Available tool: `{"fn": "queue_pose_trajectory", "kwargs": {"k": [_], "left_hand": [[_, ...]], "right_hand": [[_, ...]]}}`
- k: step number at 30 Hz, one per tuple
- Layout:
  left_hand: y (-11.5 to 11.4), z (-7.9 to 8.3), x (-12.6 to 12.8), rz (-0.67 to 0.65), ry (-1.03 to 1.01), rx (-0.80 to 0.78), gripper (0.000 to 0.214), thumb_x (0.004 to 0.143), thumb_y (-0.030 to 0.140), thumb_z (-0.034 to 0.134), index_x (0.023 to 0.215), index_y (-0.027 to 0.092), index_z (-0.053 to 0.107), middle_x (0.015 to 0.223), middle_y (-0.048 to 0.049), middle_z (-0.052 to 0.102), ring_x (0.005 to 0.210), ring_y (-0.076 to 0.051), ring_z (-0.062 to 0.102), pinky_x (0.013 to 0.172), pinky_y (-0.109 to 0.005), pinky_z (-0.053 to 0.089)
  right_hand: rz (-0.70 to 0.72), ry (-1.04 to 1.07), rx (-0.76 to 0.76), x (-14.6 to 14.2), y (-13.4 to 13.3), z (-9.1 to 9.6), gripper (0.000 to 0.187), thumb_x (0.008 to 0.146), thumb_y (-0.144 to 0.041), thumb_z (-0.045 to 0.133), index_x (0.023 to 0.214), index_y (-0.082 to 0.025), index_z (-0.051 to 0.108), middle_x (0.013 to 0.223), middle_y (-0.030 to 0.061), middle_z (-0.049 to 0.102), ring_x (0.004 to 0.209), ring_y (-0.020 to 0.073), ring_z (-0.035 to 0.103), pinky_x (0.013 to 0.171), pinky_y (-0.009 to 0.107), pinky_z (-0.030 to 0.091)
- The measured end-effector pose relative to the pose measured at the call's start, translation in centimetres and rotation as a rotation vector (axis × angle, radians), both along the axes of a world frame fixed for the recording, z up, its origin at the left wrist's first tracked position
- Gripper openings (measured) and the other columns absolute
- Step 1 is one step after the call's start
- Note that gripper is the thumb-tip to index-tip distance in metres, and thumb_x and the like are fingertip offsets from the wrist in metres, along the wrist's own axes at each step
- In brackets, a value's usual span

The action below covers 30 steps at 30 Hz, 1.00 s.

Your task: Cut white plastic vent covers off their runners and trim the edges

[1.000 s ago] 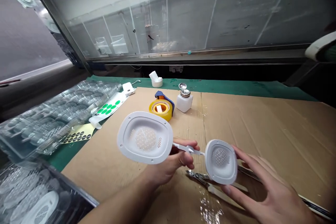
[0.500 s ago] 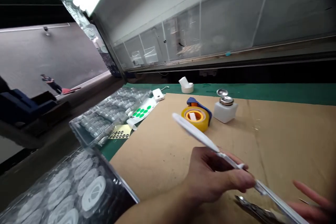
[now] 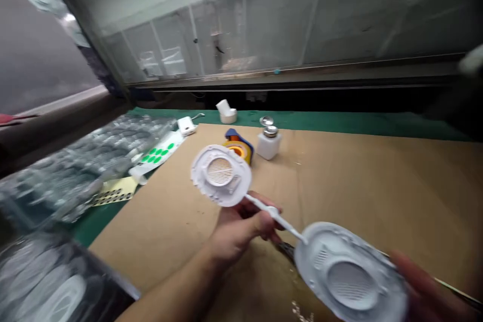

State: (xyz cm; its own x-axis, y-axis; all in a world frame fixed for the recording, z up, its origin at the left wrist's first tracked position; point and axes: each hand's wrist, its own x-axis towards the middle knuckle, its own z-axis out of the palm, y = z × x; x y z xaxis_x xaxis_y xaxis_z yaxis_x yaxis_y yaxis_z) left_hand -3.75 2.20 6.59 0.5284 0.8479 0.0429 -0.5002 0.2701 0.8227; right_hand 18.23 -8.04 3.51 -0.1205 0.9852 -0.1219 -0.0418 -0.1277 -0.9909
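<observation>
My left hand (image 3: 241,226) grips the thin white stem (image 3: 273,216) of a white moulded plastic part. An oval cup with a mesh centre (image 3: 221,173) sits at the stem's far end, and a larger-looking oval cup (image 3: 349,282) at its near end. My right hand (image 3: 426,287), blurred, is at the near cup's right rim. I cannot tell whether it grips that rim. Metal tweezers or pliers (image 3: 287,251) lie mostly hidden beneath the near cup.
On the cardboard sheet (image 3: 169,226) stand a blue dispenser with yellow tape (image 3: 237,143) and a white pump bottle (image 3: 269,146). A white cup (image 3: 226,116) is on the green mat (image 3: 320,121). Clear blister trays (image 3: 83,166) and sticker sheets (image 3: 158,153) lie left.
The white part has been turned about its stem, edge-on half a second ago and now showing its other faces. The head view has swung back to the left.
</observation>
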Motion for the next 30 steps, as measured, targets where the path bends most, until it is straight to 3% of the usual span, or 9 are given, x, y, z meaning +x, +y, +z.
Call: {"fn": "queue_pose_trajectory", "kwargs": {"k": [2,4,6,9,14,21,24,28,30], "left_hand": [[0.0,0.1,-0.1,0.006,-0.003,0.014,0.027,0.072,0.036,0.086,0.084,0.015,0.075,0.065,-0.0031,0.072,0.050,-0.009,0.065,0.050,-0.013,0.050],[0.0,0.2,-0.1,0.008,0.003,0.032,0.026,0.073,0.036,0.085,0.082,0.015,0.075,0.064,-0.0028,0.071,0.050,-0.009,0.065,0.049,-0.012,0.049],[0.0,0.2,-0.1,0.018,0.016,0.049,0.026,0.072,0.037,0.085,0.082,0.016,0.075,0.063,-0.0024,0.071,0.050,-0.009,0.065,0.048,-0.012,0.049],[-0.1,0.4,-0.1,0.042,0.039,0.066,0.026,0.071,0.038,0.086,0.082,0.016,0.076,0.062,-0.0025,0.071,0.049,-0.009,0.064,0.048,-0.012,0.049],[-0.1,0.9,0.0,0.066,0.057,0.084,0.022,0.071,0.036,0.086,0.079,0.018,0.076,0.061,-0.0012,0.070,0.048,-0.008,0.063,0.048,-0.012,0.050],[0.0,0.9,0.1,0.055,0.067,0.099,0.023,0.070,0.039,0.086,0.081,0.020,0.077,0.062,0.0008,0.069,0.048,-0.006,0.062,0.050,-0.010,0.050],[0.1,0.9,0.0,0.030,0.059,0.092,0.023,0.070,0.038,0.086,0.081,0.020,0.077,0.061,0.0012,0.069,0.049,-0.005,0.063,0.051,-0.010,0.051],[-0.1,0.7,-0.1,0.010,0.039,0.089,0.022,0.072,0.037,0.085,0.082,0.019,0.076,0.060,0.0017,0.069,0.051,-0.005,0.064,0.053,-0.009,0.051],[-0.2,0.5,0.0,0.017,0.031,0.101,0.022,0.073,0.037,0.085,0.081,0.019,0.076,0.060,0.0013,0.069,0.050,-0.006,0.063,0.051,-0.009,0.050]], "right_hand": [[0.180,0.399,-0.290,0.3,-1.2,1.4,0.076,0.087,-0.082,0.032,0.120,-0.025,0.072,0.075,0.0143,0.075,0.060,0.0246,0.072,0.052,0.032,0.057],[0.141,0.670,-0.491,-0.4,-1.6,2.7,0.069,0.085,-0.078,0.048,0.123,-0.023,0.068,0.082,0.0133,0.076,0.069,0.0224,0.074,0.057,0.027,0.057],[0.090,0.793,-0.561,-1.3,-1.4,3.7,0.063,0.086,-0.070,0.058,0.120,-0.018,0.068,0.081,0.0122,0.076,0.067,0.0190,0.073,0.056,0.021,0.055],[0.164,0.900,-0.555,-1.9,-1.1,4.1,0.068,0.090,-0.070,0.051,0.121,-0.012,0.065,0.079,0.0139,0.075,0.064,0.0177,0.072,0.054,0.019,0.055],[0.235,0.931,-0.608,-1.4,-1.3,3.3,0.085,0.095,-0.076,0.023,0.121,-0.006,0.063,0.079,0.0162,0.073,0.062,0.0174,0.071,0.051,0.020,0.054],[0.280,1.017,-0.601,-1.2,-1.3,3.2,0.092,0.095,-0.075,0.012,0.114,-0.003,0.066,0.084,0.0184,0.073,0.064,0.0167,0.072,0.050,0.021,0.058],[0.284,1.029,-0.593,-1.2,-1.4,3.1,0.090,0.095,-0.077,0.017,0.111,-0.003,0.067,0.085,0.0183,0.073,0.065,0.0168,0.072,0.050,0.022,0.059],[0.327,1.015,-0.571,-1.5,-1.6,3.3,0.085,0.085,-0.081,0.046,0.115,-0.004,0.067,0.091,0.0201,0.073,0.068,0.0183,0.072,0.053,0.022,0.057],[0.318,1.048,-0.523,-1.8,-1.8,3.4,0.076,0.086,-0.075,0.052,0.119,-0.009,0.068,0.095,0.0193,0.075,0.072,0.0184,0.073,0.059,0.020,0.056]]}}
